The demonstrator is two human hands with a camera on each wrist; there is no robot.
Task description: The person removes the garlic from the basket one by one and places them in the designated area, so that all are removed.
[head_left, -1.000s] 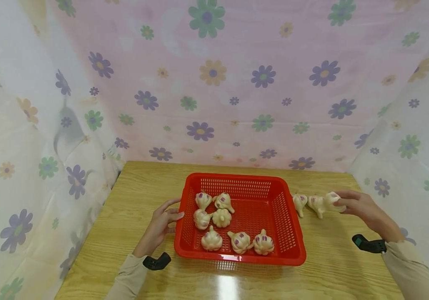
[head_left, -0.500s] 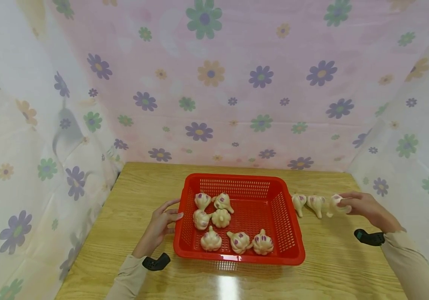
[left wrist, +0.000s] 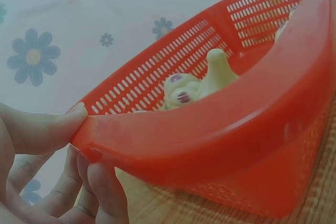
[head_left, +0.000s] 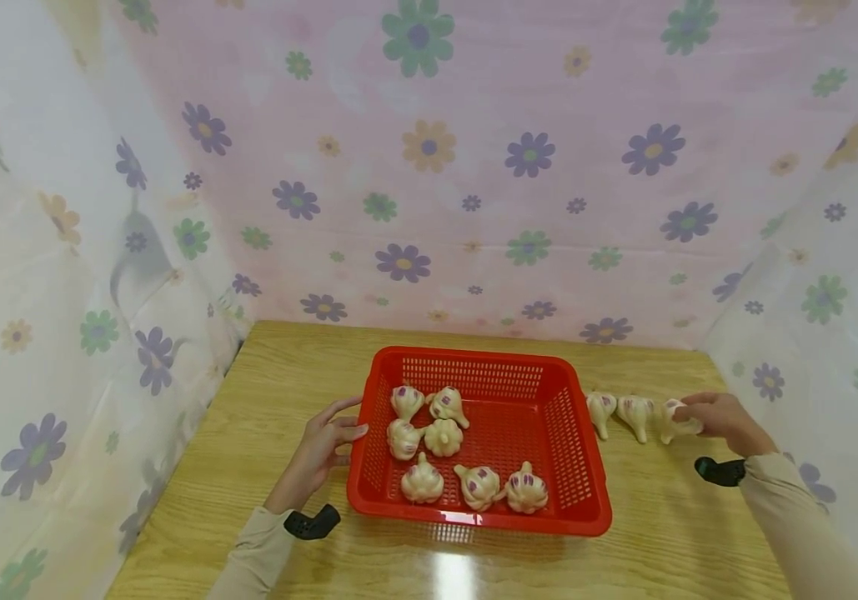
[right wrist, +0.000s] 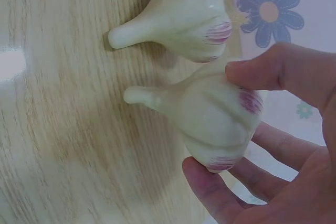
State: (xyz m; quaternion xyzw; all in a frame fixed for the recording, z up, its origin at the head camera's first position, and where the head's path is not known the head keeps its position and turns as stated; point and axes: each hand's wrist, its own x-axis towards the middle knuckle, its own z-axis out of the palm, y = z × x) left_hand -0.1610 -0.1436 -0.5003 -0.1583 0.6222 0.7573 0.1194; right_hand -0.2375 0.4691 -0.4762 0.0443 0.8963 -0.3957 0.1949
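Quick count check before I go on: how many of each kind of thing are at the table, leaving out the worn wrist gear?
Red perforated plastic basket: 1
Cream-white rounded garlic bulbs: 10 (7 inside the basket, 2 lying to its right, 1 held by the right hand)
Total in view: 11

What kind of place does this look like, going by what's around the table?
Probably a makeshift recording booth: flowered sheets hang around three visible sides of a wooden table, and black wrist-worn devices suggest filming.
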